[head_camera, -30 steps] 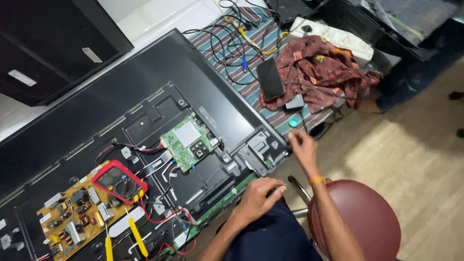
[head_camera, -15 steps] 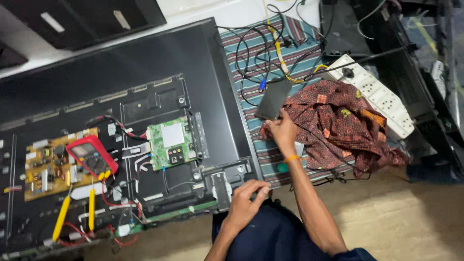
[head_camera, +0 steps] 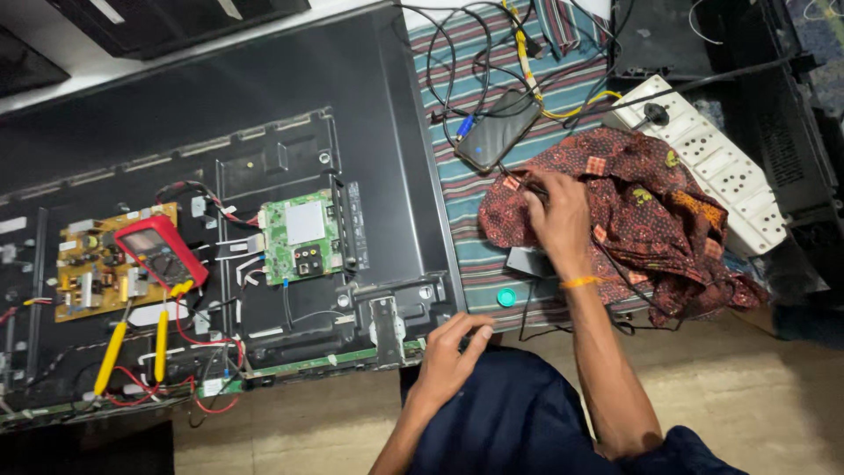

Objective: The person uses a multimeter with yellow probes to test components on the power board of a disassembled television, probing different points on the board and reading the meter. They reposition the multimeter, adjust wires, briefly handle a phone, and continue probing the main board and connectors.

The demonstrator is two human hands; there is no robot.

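My right hand [head_camera: 557, 218] reaches forward onto a crumpled dark red patterned cloth [head_camera: 651, 207] and pinches its edge near a black phone [head_camera: 498, 130]. My left hand [head_camera: 450, 354] rests with fingers curled on the near edge of an opened flat television [head_camera: 387, 105] that lies face down. A green main board [head_camera: 301, 236] sits in the middle of the television's back. A yellowish power board [head_camera: 88, 273] lies to its left, with a red multimeter [head_camera: 160, 252] and two yellow probes [head_camera: 134, 345] on it.
A white power strip [head_camera: 714, 172] lies past the cloth at the right. Black and yellow cables [head_camera: 527, 70] tangle on a striped mat [head_camera: 471, 189]. A small teal cap [head_camera: 505, 297] sits on the mat near my right wrist. Bare floor [head_camera: 747, 396] lies below.
The view has swung right and closer. My right hand has moved from beside the phone onto the cloth and closed on its edge. My left hand stays on the television's edge.
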